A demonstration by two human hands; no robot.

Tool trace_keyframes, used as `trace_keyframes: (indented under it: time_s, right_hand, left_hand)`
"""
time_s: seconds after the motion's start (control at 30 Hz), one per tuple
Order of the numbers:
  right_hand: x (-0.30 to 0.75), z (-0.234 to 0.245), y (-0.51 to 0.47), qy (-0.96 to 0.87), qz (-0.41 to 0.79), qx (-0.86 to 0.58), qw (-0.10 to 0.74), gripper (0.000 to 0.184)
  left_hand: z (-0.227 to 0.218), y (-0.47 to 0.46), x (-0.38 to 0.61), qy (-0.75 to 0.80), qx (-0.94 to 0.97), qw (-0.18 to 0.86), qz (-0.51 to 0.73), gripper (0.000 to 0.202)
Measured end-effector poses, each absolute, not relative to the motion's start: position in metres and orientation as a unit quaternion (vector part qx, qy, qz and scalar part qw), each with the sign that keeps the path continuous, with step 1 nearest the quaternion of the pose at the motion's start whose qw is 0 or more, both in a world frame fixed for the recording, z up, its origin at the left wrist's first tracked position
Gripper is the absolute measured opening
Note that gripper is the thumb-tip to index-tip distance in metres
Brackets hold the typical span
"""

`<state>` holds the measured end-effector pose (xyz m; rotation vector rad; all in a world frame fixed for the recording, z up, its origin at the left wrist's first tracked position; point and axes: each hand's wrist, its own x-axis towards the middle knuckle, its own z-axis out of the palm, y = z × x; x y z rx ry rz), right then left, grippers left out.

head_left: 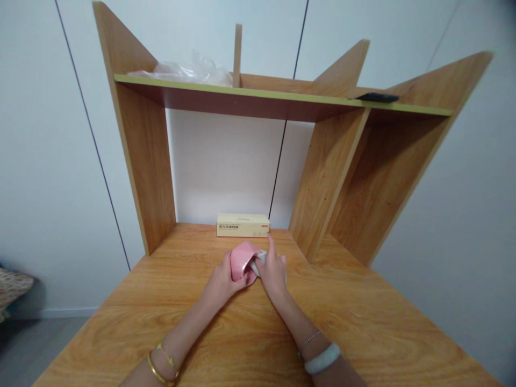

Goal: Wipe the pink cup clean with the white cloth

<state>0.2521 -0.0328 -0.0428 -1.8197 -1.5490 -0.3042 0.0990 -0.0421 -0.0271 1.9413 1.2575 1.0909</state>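
Observation:
My left hand is closed round the left side of a glossy pink object with angular faces, held above the desk; its exact kind I cannot make out. My right hand pinches a crumpled whitish-grey piece, perhaps cloth or tissue, against the pink object's open right side. The right index finger points up and away, while the other fingers are bent round the piece. A bit of pale pink shows past the right hand's outer edge. Just behind both hands stands a long cream box with printed lettering.
The wooden desk carries a shelf unit with upright panels on either side. On its upper shelf lie a clear plastic bag and a flat black item. A white wall stands behind. Patterned fabric shows at far left.

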Motion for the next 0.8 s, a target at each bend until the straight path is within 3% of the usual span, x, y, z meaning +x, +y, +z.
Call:
trace_keyframes:
  time_s: [0.17,0.4,0.8]
  right_hand:
    - [0.252,-0.038,-0.033,-0.603,-0.135,-0.705,0.347,0.066]
    - [0.246,-0.041,-0.029,-0.581,-0.036,-0.769,0.264,0.073]
    - [0.255,-0.040,-0.031,-0.558,-0.081,-0.738,0.371,0.068]
  left_hand:
    - [-0.029,-0.041,0.099,0.468,0.719,0.296,0.419,0.054]
    - [-0.039,-0.024,0.093,0.476,0.687,0.327,0.441,0.050]
    - [-0.035,-0.030,0.096,0.465,0.727,0.293,0.412,0.058]
